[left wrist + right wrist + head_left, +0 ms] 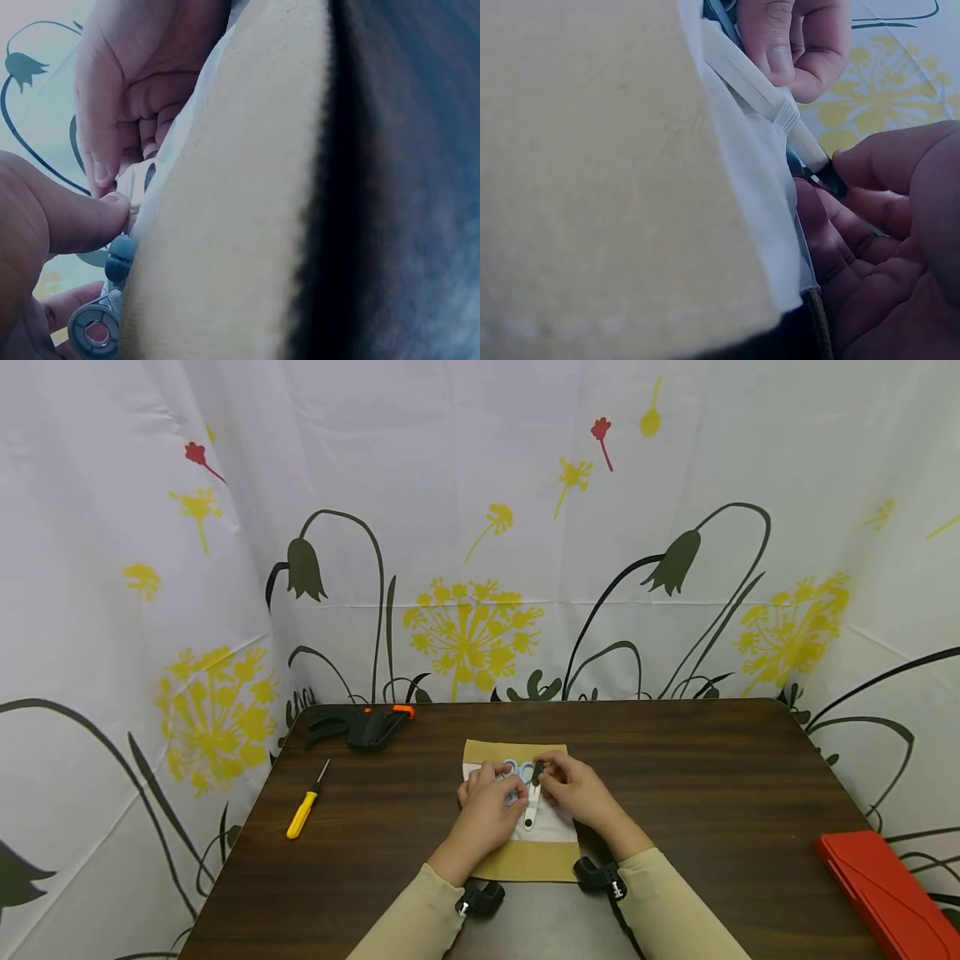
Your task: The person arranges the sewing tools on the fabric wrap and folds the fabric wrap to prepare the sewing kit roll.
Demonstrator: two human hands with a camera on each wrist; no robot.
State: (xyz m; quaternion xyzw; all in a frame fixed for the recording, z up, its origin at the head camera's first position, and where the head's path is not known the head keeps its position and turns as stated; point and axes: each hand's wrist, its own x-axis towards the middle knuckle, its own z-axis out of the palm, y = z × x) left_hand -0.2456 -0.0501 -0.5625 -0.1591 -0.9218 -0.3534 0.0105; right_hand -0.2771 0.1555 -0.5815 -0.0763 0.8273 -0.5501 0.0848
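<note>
A tan pouch with a white lining (525,863) lies open on the table. On the lining is a slim white tool with a black end (532,806), running under a white elastic loop (787,112). My right hand (581,787) pinches the tool's black end between thumb and forefinger. My left hand (486,806) pinches the elastic loop, thumb and fingertip right at its edge in the right wrist view. Blue-handled scissors (526,770) lie between the hands, partly covered. A grey wheel-shaped piece (96,331) shows by the left fingers in the left wrist view.
A black clamp with orange tips (363,725) lies at the back left. In front of it is a yellow-handled screwdriver (303,810). The right edge holds a red case (885,885). A grey flat surface (555,918) lies below the pouch.
</note>
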